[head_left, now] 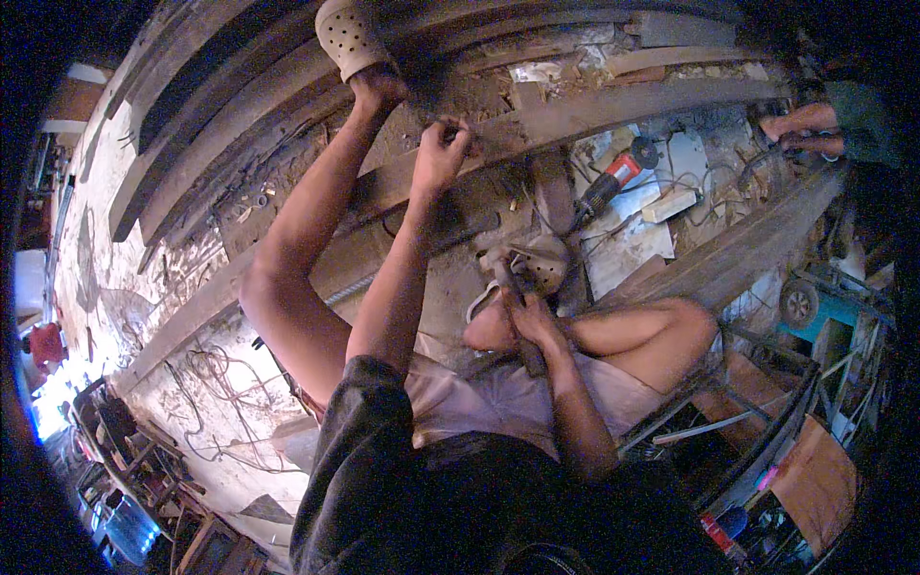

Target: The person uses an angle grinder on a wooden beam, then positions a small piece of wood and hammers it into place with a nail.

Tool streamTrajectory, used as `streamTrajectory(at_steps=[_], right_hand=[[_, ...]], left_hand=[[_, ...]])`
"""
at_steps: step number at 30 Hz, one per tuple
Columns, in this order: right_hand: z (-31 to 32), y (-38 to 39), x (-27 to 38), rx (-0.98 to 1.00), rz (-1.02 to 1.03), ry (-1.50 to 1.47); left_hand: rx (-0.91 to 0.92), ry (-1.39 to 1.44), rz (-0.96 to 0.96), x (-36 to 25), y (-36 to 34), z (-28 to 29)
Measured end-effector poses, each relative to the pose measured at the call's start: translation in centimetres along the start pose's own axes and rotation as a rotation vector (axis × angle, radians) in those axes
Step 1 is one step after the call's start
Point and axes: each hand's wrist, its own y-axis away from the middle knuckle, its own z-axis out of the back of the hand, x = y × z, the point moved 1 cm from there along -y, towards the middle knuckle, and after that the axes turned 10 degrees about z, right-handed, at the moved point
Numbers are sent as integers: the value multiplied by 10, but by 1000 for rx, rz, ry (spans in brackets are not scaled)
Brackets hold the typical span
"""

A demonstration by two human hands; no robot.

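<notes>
My left hand (444,156) is closed, its fingers curled together just over a long wooden beam (537,127). Whatever it pinches, if anything, is too small to make out. Wrapped round the handle of a hammer (511,285) is my right hand (533,321), held low between my legs. The hammer's head points away from me, near a beige clog (544,264) on my bent right leg. My left leg stretches forward, with another beige clog (347,40) on that foot.
A red and black angle grinder (618,175) lies right of the beam, near a pale block (669,204). Several planks (220,91) curve across the far left. Tangled cord (225,388) lies at left. Another person's hands (803,129) show at far right, near a thick plank (733,244).
</notes>
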Motion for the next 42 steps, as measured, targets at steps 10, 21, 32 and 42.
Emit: streamTrajectory(at_steps=[10, 21, 32, 42], right_hand=[[-3, -11, -12, 30, 29, -75], [0, -12, 2, 41, 19, 32], [3, -7, 17, 192, -73, -30], [-4, -12, -8, 141, 5, -10]], left_hand=[[160, 685, 200, 12, -27, -50], [191, 673, 209, -67, 27, -41], [222, 696, 227, -106, 80, -19], [244, 667, 187, -112, 84, -26]])
